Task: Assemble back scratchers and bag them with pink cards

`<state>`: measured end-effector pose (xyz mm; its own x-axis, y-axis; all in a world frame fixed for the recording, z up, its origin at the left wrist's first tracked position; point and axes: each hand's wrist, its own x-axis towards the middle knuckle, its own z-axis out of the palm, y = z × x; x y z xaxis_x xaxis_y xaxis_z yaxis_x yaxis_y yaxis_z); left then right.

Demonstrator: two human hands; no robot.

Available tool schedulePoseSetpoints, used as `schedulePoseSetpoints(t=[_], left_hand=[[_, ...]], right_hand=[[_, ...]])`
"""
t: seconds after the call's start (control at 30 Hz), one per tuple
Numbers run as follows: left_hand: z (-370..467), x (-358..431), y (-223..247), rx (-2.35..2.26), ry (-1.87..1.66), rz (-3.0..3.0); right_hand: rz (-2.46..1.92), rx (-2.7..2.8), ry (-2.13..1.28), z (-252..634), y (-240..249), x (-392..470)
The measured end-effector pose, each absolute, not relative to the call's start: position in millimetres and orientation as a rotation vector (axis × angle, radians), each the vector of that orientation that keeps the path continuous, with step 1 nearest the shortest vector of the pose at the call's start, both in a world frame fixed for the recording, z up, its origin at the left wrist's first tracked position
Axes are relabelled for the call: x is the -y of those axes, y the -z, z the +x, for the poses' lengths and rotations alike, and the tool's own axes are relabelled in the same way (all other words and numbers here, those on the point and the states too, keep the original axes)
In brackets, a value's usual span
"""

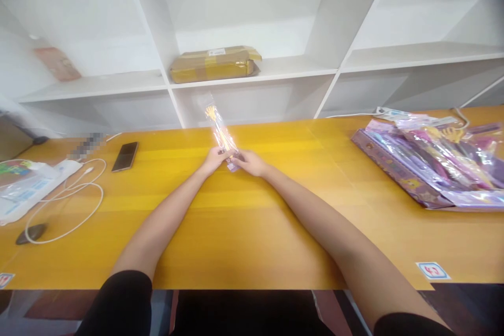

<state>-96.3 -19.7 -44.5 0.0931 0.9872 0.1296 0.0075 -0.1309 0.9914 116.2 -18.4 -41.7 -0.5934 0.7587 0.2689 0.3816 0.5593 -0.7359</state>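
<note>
A long clear plastic packet (221, 128) with a small yellow hand-shaped piece at its far end is held up over the wooden table (244, 231). My left hand (216, 159) grips the packet's near end from the left, fingers closed. From the right, my right hand (250, 162) pinches that same end, its fingertips close to the left ones. A bit of purple shows at the packet's bottom, just below the fingers. The packet tilts, with its top leaning left toward the shelf.
At the right lies a purple box (405, 184) heaped with similar packets. On the left are a phone (125, 156), a white cable (101, 194), a dark mouse (31, 233) and a white package (35, 194). A taped carton (214, 64) sits on the white shelf (295, 68) behind.
</note>
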Motion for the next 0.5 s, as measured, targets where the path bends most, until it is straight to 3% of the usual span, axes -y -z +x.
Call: schedulePoseSetpoints(t=[0.2,0.5], left_hand=[[-95.9,21.1,42.7,-1.066,-1.201,1.356],[-92.1,19.9,36.8,-0.942,-1.433,1.02]], right_hand=[[-0.926,2.22,-0.832,115.3,44.7,16.1],[-0.677,2.096,-0.834,119.3,51.6,14.4]])
